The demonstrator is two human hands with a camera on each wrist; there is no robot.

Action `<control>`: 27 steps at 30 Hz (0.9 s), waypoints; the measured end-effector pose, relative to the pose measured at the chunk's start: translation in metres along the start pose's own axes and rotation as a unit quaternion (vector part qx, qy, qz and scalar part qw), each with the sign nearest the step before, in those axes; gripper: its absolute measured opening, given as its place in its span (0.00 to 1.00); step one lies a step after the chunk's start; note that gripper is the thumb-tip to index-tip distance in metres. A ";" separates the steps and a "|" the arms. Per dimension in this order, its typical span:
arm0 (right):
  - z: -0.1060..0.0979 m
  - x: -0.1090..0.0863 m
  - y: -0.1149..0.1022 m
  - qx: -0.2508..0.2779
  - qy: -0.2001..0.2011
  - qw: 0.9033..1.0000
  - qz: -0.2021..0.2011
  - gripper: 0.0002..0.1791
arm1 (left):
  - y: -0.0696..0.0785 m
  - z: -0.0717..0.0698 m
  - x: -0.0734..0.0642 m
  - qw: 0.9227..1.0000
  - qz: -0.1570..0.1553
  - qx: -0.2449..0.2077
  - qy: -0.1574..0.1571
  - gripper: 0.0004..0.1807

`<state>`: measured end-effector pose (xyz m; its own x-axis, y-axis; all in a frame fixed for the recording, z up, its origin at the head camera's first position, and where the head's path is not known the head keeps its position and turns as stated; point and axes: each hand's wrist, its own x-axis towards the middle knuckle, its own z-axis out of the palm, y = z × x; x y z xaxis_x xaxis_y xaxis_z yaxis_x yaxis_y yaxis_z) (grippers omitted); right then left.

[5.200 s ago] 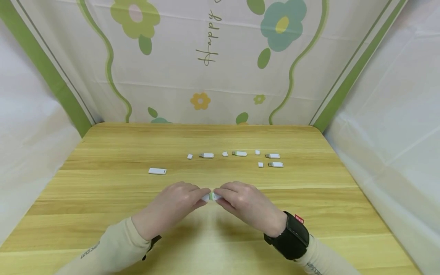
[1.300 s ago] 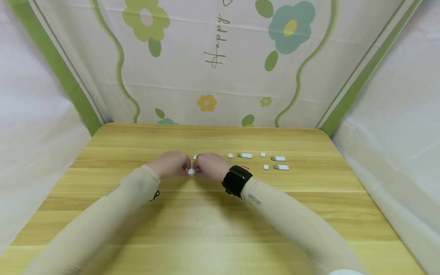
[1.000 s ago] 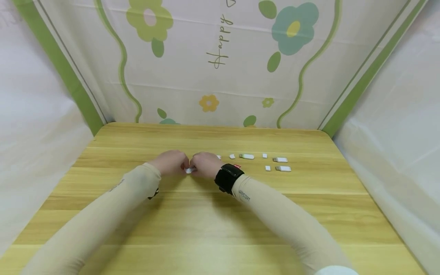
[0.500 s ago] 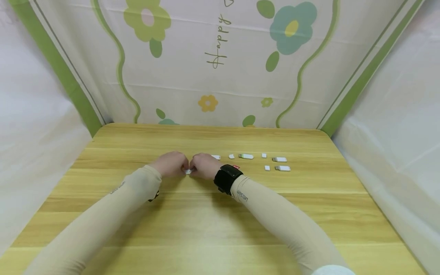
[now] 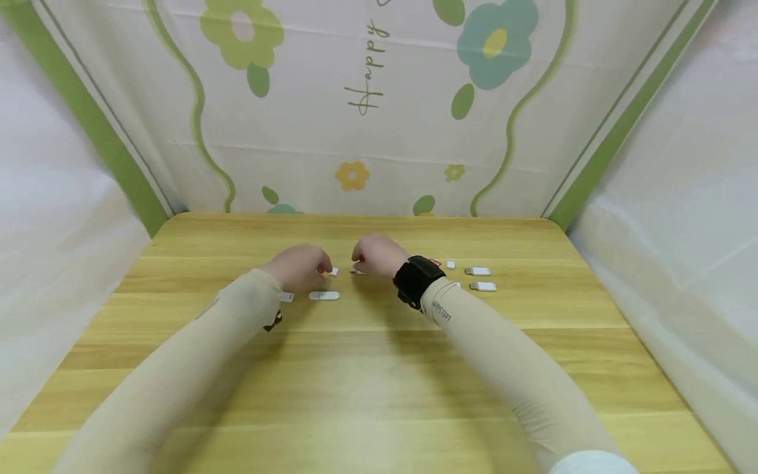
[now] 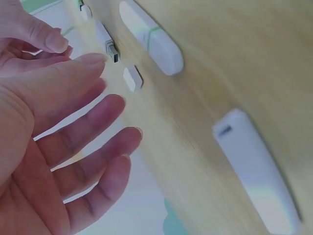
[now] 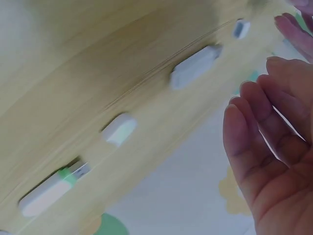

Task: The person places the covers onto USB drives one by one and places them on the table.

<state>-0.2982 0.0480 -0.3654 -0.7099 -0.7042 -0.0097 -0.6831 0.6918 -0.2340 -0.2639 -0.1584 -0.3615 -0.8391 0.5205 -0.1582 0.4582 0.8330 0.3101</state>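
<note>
My left hand [image 5: 299, 266] hovers over the table with loosely bent fingers, holding nothing. Beyond its fingertips lies a small white cap [image 5: 334, 271]. My right hand [image 5: 381, 255], fingers bent and nothing in them, is over an uncapped white USB stick [image 6: 106, 41], which it partly covers in the head view. In front of the hands rests a capped white USB stick [image 5: 324, 296] with a green line round it. Another capped USB stick [image 6: 257, 171] lies to its left, partly hidden by the left wrist in the head view.
Below the right hand's view lie a rounded cap [image 7: 120, 128] and an uncapped USB stick [image 7: 46, 196] with a green collar. Farther right are two uncapped USB sticks, one behind [image 5: 477, 271] and one in front [image 5: 483, 287], and a square cap [image 5: 451, 264].
The green-lined USB stick, earlier in two parts between my hands, was pinched by both half a second ago; now it lies capped on the table. Both hands have let go and moved farther back, apart.
</note>
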 end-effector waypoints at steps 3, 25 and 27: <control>0.003 0.001 0.007 -0.004 0.002 1.000 0.005 0.08 | -0.003 0.001 0.012 1.000 -0.001 -0.012 0.002 0.13; 0.027 0.006 0.023 -0.048 -0.022 0.998 0.036 0.07 | -0.025 0.016 0.057 0.999 0.038 -0.018 -0.032 0.05; 0.025 0.003 0.022 -0.048 -0.022 0.998 0.032 0.07 | -0.023 0.014 0.057 0.998 0.055 -0.009 -0.032 0.04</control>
<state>-0.3106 0.0571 -0.3947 -0.7461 -0.6627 -0.0645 -0.6512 0.7465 -0.1364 -0.3181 -0.1457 -0.3905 -0.7641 0.6191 -0.1811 0.5399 0.7675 0.3458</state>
